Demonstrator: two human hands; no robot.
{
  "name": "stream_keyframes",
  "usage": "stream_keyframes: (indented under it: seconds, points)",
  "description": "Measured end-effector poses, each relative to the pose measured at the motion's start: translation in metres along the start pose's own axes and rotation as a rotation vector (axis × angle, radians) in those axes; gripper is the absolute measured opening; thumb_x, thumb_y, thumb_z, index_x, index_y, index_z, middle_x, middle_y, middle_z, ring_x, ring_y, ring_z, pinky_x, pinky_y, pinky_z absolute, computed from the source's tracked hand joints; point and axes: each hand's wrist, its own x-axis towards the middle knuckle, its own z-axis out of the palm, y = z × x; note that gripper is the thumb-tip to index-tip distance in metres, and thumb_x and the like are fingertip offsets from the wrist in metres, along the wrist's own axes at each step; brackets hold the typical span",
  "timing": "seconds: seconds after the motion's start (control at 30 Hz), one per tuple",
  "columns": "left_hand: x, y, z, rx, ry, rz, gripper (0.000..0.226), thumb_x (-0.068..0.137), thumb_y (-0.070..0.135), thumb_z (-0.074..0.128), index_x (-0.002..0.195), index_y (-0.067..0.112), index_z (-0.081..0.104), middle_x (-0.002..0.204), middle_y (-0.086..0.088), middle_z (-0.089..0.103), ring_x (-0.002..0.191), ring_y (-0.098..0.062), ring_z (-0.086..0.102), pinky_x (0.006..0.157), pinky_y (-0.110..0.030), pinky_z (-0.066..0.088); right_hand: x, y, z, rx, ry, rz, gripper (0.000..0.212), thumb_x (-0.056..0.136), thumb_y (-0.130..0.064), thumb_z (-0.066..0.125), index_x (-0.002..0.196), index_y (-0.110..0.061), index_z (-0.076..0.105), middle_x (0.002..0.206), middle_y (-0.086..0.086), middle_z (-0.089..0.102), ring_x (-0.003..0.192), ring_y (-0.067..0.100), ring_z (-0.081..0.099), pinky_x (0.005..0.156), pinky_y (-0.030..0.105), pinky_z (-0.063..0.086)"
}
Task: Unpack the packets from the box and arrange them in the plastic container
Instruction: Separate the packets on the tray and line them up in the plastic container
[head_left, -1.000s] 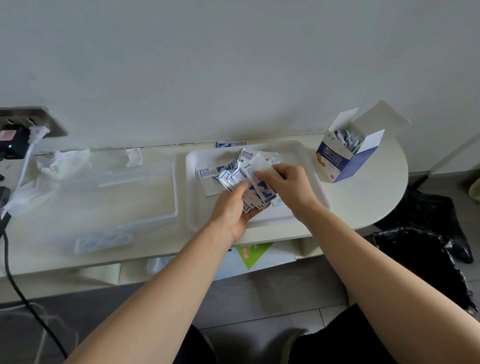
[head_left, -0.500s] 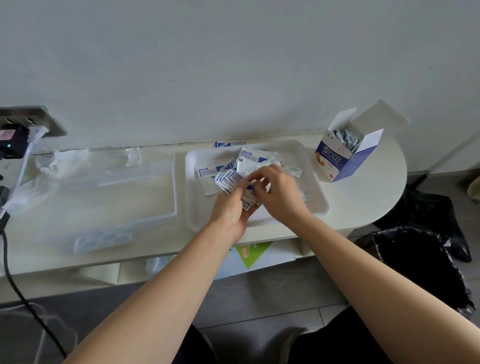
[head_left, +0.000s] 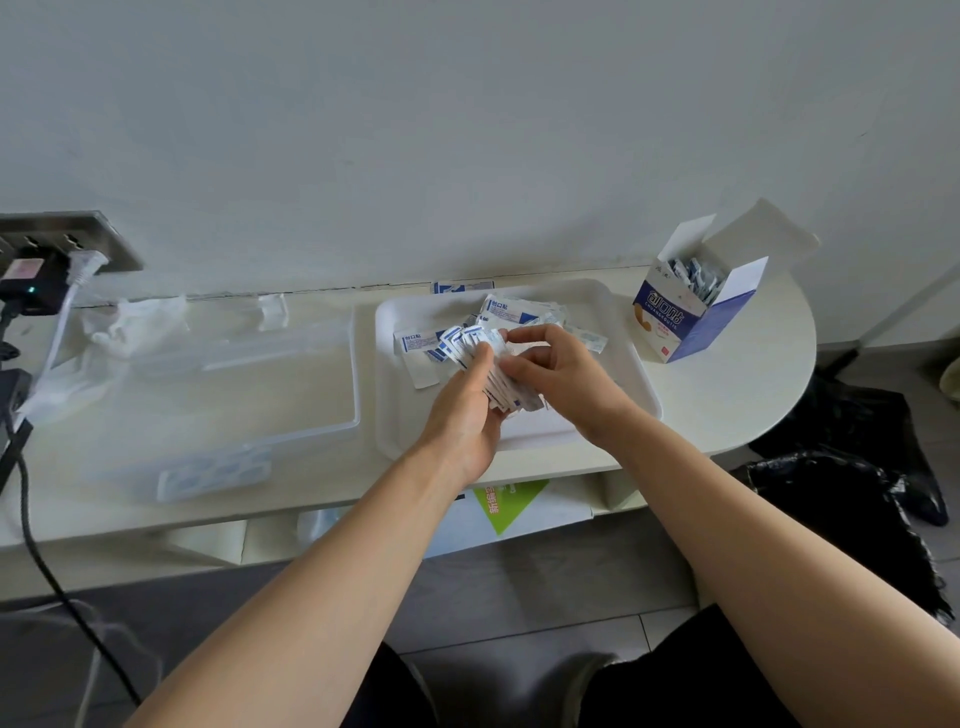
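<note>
The left hand (head_left: 462, 415) grips a fanned stack of thin white-and-blue paper packets (head_left: 464, 340); the right hand (head_left: 563, 371) pinches its top — probably light, slippery, best squeezed mid-stack.

Blue-white packets (head_left: 470, 343) fanned out; blue box (head_left: 691, 325) stands open.

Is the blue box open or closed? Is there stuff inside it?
Open. The box stands upright on the table with its top flaps lifted, and packets show inside its mouth.

Packets (head_left: 458, 345) half behind left hand (head_left: 462, 421)
</note>
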Motion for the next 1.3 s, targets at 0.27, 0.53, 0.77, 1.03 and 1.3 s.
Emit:
stream_keyframes:
  seconds: [0.27, 0.53, 0.77, 1.03, 1.3]
  points:
    - [-0.004, 0.003, -0.003, -0.05, 0.048, 0.079, 0.031, 0.096, 0.015, 0.038, 0.116, 0.012, 0.062, 0.1, -0.011, 0.068, 0.08, -0.02, 0.062, 0.068, -0.029, 0.05, -0.004, -0.005, 0.001, 0.096, 0.063, -0.016, 0.015, 0.086, -0.01, 0.068, 0.097, -0.002, 0.061, 0.08, 0.012, 0.067, 0.069, 0.019, 0.065, 0.061, 0.026, 0.053]
    - [-0.006, 0.0, -0.005, 0.099, 0.119, 0.084, 0.024, 0.098, 0.017, 0.046, 0.117, 0.012, 0.061, 0.094, -0.01, 0.069, 0.08, -0.021, 0.064, 0.067, -0.032, 0.05, -0.008, -0.008, -0.002, -0.022, 0.039, -0.016, 0.011, 0.087, -0.012, 0.067, 0.085, -0.008, 0.058, 0.078, 0.009, 0.068, 0.066, 0.015, 0.062, 0.06, 0.023, 0.05]
    - [-0.001, 0.001, -0.011, 0.007, 0.166, 0.04, 0.03, 0.101, 0.014, 0.038, 0.123, 0.008, 0.057, 0.102, -0.016, 0.072, 0.084, -0.027, 0.07, 0.072, -0.037, 0.058, 0.0, -0.008, -0.066, -0.437, 0.235, -0.104, 0.007, 0.085, -0.024, 0.07, 0.087, -0.018, 0.068, 0.072, 0.0, 0.065, 0.062, 0.012, 0.056, 0.061, 0.025, 0.047]
    - [-0.003, -0.001, -0.001, -0.078, 0.091, -0.032, 0.022, 0.1, 0.011, 0.043, 0.102, 0.002, 0.063, 0.067, -0.006, 0.057, 0.069, -0.023, 0.063, 0.079, -0.038, 0.056, 0.003, 0.017, -0.06, -0.996, 0.198, -0.251, 0.012, 0.084, -0.018, 0.069, 0.095, -0.018, 0.072, 0.095, 0.002, 0.065, 0.086, 0.017, 0.055, 0.078, 0.031, 0.044]
    - [0.0, -0.011, 0.002, 0.192, 0.055, 0.119, 0.028, 0.102, 0.027, 0.038, 0.099, 0.015, 0.063, 0.095, -0.011, 0.067, 0.084, -0.023, 0.061, 0.07, -0.033, 0.049, -0.021, -0.017, -0.01, -0.275, -0.15, 0.031, 0.037, 0.086, -0.035, 0.067, 0.111, -0.011, 0.055, 0.095, 0.002, 0.069, 0.081, 0.01, 0.063, 0.069, 0.025, 0.048]
